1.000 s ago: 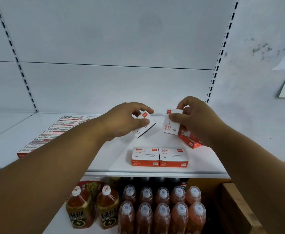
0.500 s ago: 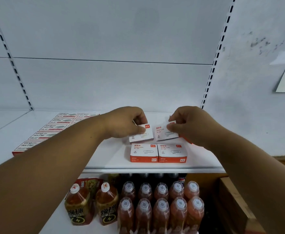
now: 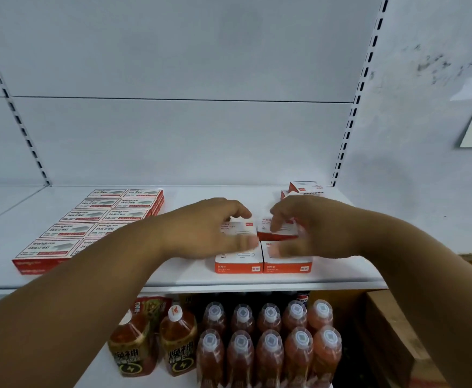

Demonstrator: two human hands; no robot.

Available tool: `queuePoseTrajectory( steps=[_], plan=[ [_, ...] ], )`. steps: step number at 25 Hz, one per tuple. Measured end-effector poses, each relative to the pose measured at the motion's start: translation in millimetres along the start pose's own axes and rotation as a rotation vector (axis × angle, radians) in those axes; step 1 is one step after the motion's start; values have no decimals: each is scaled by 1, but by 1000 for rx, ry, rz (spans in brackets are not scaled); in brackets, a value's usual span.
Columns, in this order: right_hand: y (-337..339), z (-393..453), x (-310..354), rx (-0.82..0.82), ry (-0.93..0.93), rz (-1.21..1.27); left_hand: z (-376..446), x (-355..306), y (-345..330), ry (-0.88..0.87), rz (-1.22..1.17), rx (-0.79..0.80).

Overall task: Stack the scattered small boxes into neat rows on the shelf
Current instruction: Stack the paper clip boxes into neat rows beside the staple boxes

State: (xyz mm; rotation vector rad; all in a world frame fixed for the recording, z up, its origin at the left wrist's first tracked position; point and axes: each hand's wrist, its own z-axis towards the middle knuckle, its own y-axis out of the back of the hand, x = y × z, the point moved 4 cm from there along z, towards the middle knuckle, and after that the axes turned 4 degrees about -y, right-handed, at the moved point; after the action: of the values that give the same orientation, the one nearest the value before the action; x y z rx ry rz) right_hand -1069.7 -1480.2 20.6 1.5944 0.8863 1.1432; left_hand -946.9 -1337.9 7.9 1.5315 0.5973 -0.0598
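Note:
Two small white-and-orange boxes (image 3: 239,263) (image 3: 286,264) lie side by side near the front edge of the white shelf (image 3: 173,275). Right behind them lie two more of the same boxes. My left hand (image 3: 209,228) curls over the back left box (image 3: 239,228), fingers behind it and thumb in front. My right hand (image 3: 310,225) grips the back right box (image 3: 278,232) the same way. Both hands are blurred. A few loose boxes (image 3: 303,187) sit at the shelf's back right corner, partly hidden by my right hand.
Rows of red-and-white staple boxes (image 3: 103,217) fill the shelf's left part. The lower shelf holds several capped drink bottles (image 3: 269,340) and two darker bottles (image 3: 178,343). A brown cardboard carton (image 3: 391,337) stands at the lower right. A slotted upright (image 3: 349,121) bounds the shelf bay.
Both hands have come down from mid-air and laid their boxes flat on the shelf, directly behind the front pair. My view has shifted slightly downward.

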Motion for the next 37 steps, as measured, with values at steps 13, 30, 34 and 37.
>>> queuePoseTrajectory(
  steps=[13, 30, 34, 37],
  plan=[
    [-6, 5, 9, -34, 113, 70, -11, 8, -8, -88, 148, -44],
    [-11, 6, 3, -81, 145, 85, -4, 1, -25, -116, 192, -54],
    [-11, 7, 4, -62, 149, 78, -5, -1, -24, -106, 201, -27],
    [-2, 5, 3, -77, 128, 118, -5, -5, -11, -95, 194, -29]
  ],
)
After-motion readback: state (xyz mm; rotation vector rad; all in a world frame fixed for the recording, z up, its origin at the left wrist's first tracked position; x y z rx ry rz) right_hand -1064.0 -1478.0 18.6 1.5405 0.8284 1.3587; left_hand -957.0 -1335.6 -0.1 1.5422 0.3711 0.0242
